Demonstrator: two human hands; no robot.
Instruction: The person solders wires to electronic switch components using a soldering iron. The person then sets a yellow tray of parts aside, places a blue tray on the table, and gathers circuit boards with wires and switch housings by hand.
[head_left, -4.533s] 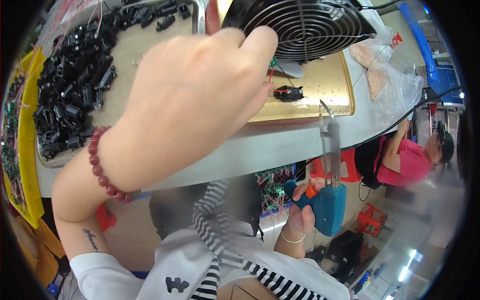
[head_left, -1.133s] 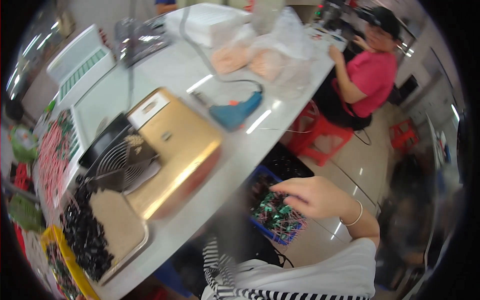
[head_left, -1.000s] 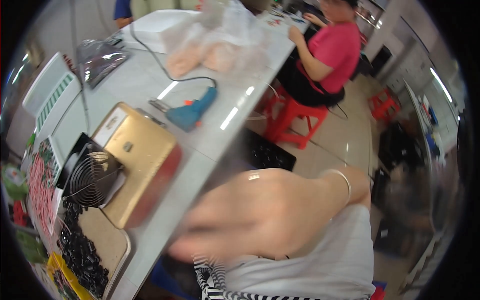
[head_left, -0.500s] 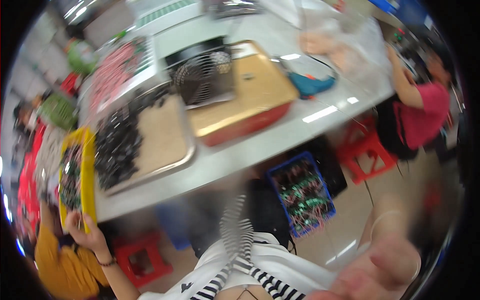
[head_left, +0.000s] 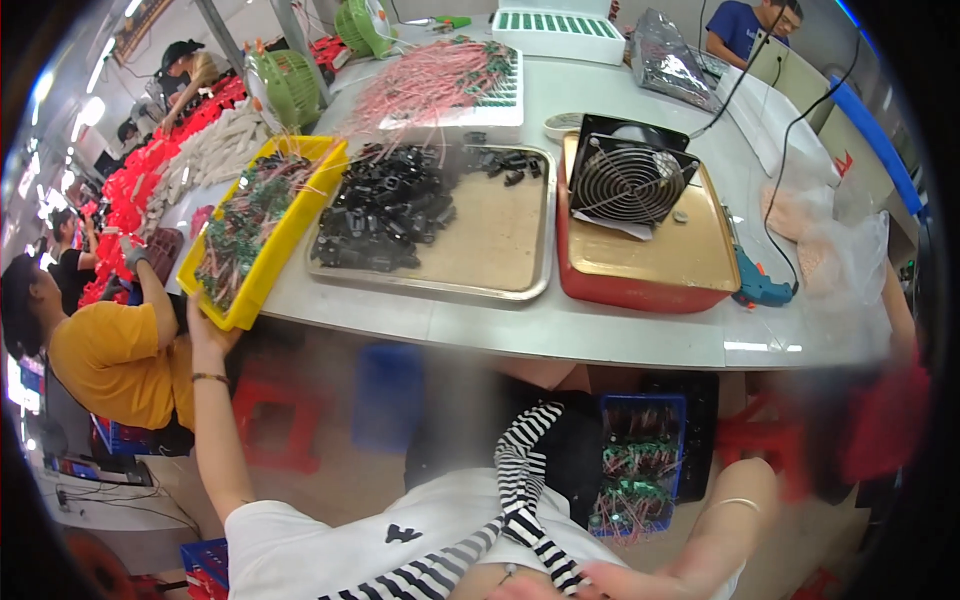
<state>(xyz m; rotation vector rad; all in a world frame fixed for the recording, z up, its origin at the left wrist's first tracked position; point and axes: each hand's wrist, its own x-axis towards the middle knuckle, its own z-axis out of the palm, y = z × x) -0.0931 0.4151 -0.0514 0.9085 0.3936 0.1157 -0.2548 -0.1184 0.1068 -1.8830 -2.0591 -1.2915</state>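
At the table's left edge, my left hand (head_left: 209,324) grips the near end of a yellow plastic bin (head_left: 262,290). Green circuit boards (head_left: 246,222) with pink wires fill this bin, which sits at a slant beside a metal tray. My right hand (head_left: 625,582) is low in front of my chest, smeared and partly cut off by the lower edge; its fingers cannot be read. Small black plastic parts (head_left: 385,205) are heaped on the left of the metal tray (head_left: 490,245), closest to the bin.
A black fan (head_left: 632,178) stands on a red box with a gold lid (head_left: 650,262); a blue glue gun (head_left: 762,283) lies to its right. Pink-wired boards (head_left: 440,80) lie on white foam behind. Below the table sits a blue crate (head_left: 640,460). A person in yellow (head_left: 115,345) is at left.
My view has swung round, so the table appears farther right and more level. My left hand remains at the yellow bin's end. My right hand has shifted inward along the lower edge.
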